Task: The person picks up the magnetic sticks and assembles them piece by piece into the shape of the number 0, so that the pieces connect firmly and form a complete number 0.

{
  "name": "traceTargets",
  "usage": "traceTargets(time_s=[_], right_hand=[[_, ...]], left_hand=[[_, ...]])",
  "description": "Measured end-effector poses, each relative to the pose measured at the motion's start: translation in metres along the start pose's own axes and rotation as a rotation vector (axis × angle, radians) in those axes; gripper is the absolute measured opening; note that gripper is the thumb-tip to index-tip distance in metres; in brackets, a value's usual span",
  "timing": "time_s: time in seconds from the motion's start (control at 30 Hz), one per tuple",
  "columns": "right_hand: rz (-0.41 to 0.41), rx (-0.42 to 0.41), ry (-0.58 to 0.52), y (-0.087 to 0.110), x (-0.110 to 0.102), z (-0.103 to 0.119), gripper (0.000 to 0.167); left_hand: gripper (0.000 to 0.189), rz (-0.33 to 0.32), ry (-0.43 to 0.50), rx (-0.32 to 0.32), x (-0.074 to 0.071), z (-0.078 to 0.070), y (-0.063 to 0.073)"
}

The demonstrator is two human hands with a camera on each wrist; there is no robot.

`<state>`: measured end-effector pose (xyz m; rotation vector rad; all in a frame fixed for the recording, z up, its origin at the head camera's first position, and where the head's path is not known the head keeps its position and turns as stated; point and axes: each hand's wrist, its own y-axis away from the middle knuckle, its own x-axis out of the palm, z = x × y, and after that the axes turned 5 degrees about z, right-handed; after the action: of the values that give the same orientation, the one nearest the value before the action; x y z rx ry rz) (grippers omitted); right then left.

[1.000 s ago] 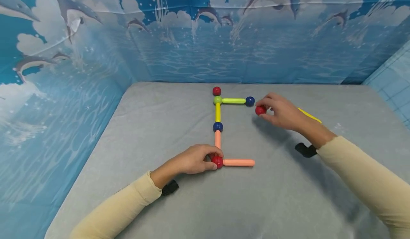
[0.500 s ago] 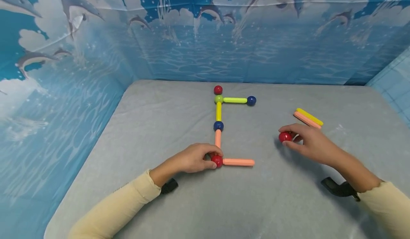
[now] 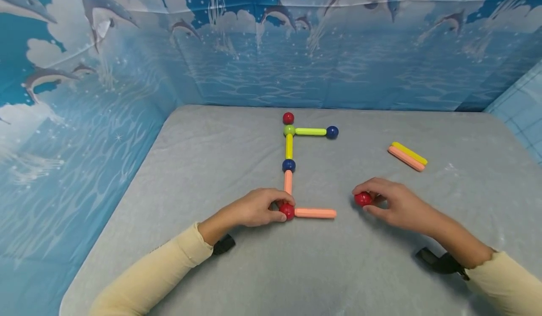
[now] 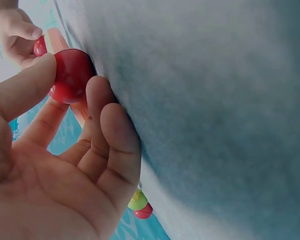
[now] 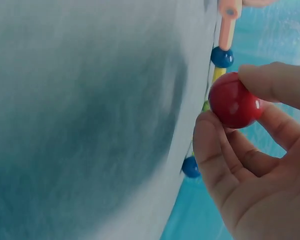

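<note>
My left hand (image 3: pixel 261 208) pinches a red ball (image 3: pixel 287 211) at the near corner of a ball-and-stick figure on the table. From that ball a salmon stick (image 3: pixel 315 213) points right, and another salmon stick (image 3: pixel 288 182) runs up to a blue ball (image 3: pixel 289 165). Beyond it come a yellow stick (image 3: pixel 289 146), a green ball (image 3: pixel 289 130), a lime stick (image 3: pixel 311 131) and a second blue ball (image 3: pixel 332 132). A loose-looking red ball (image 3: pixel 288 118) sits behind the green one. Right of the salmon stick's free end, my right hand (image 3: pixel 400 206) holds another red ball (image 5: pixel 235 100) between thumb and fingers.
A yellow stick (image 3: pixel 410 153) and a salmon stick (image 3: pixel 405 159) lie side by side at the right of the grey table (image 3: pixel 296 273). A dolphin-printed curtain (image 3: pixel 271 71) rises behind the table's far edge and along its left side.
My right hand, carrying its red ball, has come from beside the far blue ball toward me, first right, then slightly back left. The left hand keeps its hold on the corner ball.
</note>
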<state>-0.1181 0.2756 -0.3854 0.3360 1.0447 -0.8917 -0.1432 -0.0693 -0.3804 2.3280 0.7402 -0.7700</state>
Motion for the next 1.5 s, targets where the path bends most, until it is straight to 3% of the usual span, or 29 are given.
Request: traceTargets(time_s=[0.5,0.97,1.5], right_hand=[[0.217,0.221,-0.112,-0.008,0.010,0.021,0.036],[0.274,0.179,-0.155,-0.015,0.020,0.025,0.028],[0.258,0.177,-0.135,-0.012,0.022,0.026,0.027]], left_hand=[[0.028,-0.008,0.004,0.003,0.000,0.000,0.002],[0.028,-0.012,-0.015,0.010,0.001,0.000,0.004],[0.035,-0.044,-0.040,0.042,0.001,0.002,0.008]])
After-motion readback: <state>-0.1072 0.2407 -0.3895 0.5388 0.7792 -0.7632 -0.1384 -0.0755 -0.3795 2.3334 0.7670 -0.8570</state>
